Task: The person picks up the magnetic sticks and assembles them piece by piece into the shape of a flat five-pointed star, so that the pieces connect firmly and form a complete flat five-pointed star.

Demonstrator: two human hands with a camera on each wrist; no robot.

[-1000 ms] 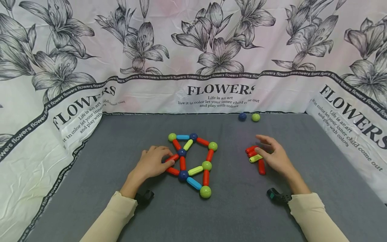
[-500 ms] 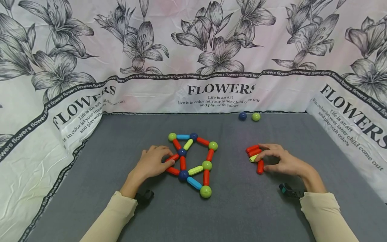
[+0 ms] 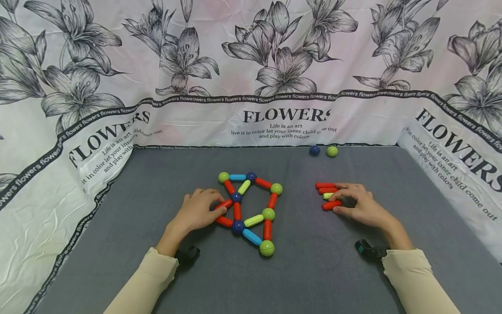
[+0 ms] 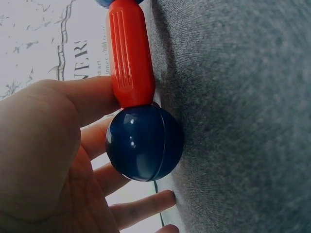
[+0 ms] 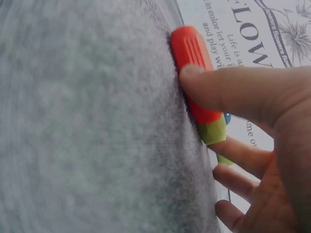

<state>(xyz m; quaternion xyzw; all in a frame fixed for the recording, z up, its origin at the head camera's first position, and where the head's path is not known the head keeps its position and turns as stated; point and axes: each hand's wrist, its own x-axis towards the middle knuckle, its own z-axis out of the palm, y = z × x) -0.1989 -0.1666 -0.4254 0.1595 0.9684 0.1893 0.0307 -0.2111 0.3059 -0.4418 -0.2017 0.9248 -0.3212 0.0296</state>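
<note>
On the grey cloth lies a flat frame of magnetic rods joined by green and navy balls. At its left side my left hand pinches a red magnetic rod, thumb at the rod's end. In the left wrist view that red rod meets a navy ball, with fingers behind the ball. My right hand holds a loose red rod on the cloth, the thumb across it. Just behind are a yellow-green rod, partly covered by the fingers, and two more red rods.
A spare navy ball and a green ball sit at the back edge of the grey cloth. The frame's nearest corner is a green ball. A white flower-printed curtain surrounds the back and sides.
My right hand has come down to the loose rods and turned the nearest red one from pointing toward me to lying sideways; the others now lie nearly parallel. The left hand stays in place.
</note>
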